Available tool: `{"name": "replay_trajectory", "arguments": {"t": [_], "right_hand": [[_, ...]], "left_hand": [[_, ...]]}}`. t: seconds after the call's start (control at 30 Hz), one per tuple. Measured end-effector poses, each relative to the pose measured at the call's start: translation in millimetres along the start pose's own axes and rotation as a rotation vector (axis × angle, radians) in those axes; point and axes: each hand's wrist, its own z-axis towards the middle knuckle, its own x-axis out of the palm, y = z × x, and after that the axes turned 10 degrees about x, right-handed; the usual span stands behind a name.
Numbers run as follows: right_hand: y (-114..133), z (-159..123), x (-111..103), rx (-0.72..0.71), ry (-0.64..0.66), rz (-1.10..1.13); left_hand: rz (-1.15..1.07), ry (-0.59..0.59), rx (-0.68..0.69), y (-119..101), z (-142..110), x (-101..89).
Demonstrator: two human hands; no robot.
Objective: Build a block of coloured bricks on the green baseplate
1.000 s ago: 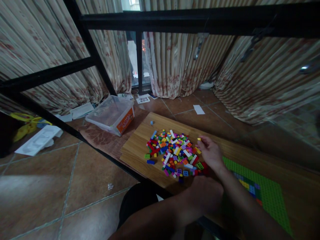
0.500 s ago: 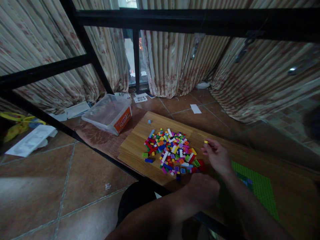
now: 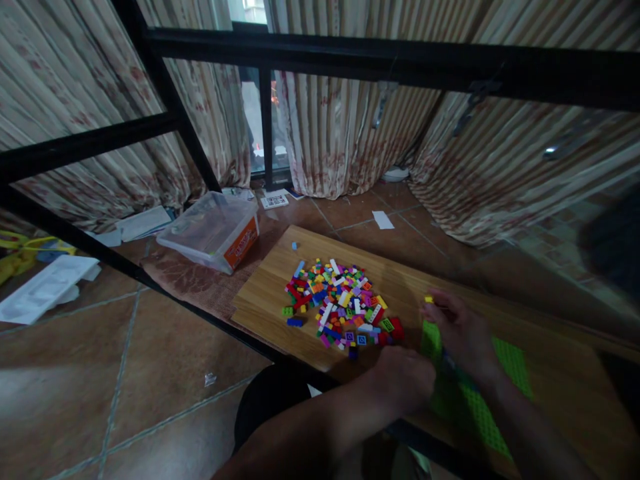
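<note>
Pinched at the fingertips of my right hand (image 3: 463, 333) is a small yellow toy brick (image 3: 429, 300). That hand is above the green studded baseplate (image 3: 511, 363), hiding part of it. My left hand (image 3: 406, 377) is closed, between the near edge of the brick pile and the baseplate's left side; whatever its fingers may hold is hidden. A loose pile of many-coloured toy bricks (image 3: 343, 300) spreads to the left of both hands. The red brick (image 3: 397, 328) at the pile's right side lies just beyond my left hand.
The wooden tabletop (image 3: 265, 280) carries the pile and the baseplate. A clear plastic box (image 3: 207, 230) with an orange label stands on a brown mat (image 3: 180, 280) at the left. One blue brick (image 3: 295, 246) lies apart near the far edge. A black metal frame (image 3: 320, 47) crosses the view.
My right hand has moved right with the yellow brick, from beside the pile to above the baseplate. My left hand stays closed in about the same place. The view has shifted slightly.
</note>
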Motion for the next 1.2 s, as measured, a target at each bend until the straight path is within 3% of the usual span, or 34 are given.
{"name": "replay_trajectory", "arguments": {"t": [0.17,0.3,0.5,0.63,0.87,1.03,1.2], "right_hand": [[-11.8,-26.9,-43.3,0.212,-0.045,0.045],[-22.2,-55.4,-67.1,0.279,-0.096,0.193],[-47.0,-105.3,-87.2,0.387,-0.177,0.352],[-61.5,-121.3,-91.2,0.465,-0.189,0.456],[-58.4,-114.5,-90.7,0.425,-0.131,0.475],[-55.4,-92.2,-93.2,0.365,0.003,0.252],[-56.3,-56.3,-86.8,0.165,0.065,0.050]], "left_hand": [[-0.037,0.084,0.024,-3.0,-2.3,-11.2],[-0.062,0.137,0.031,-5.5,-3.3,-19.4],[-0.068,0.129,0.033,-6.8,-4.6,-24.1],[-0.040,0.125,0.038,-5.4,-6.4,-23.2],[0.005,0.138,0.048,-1.4,-2.8,-20.7],[-0.001,0.042,0.063,3.6,4.3,-14.0],[-0.117,-0.069,0.028,6.3,14.3,-3.2]]}}
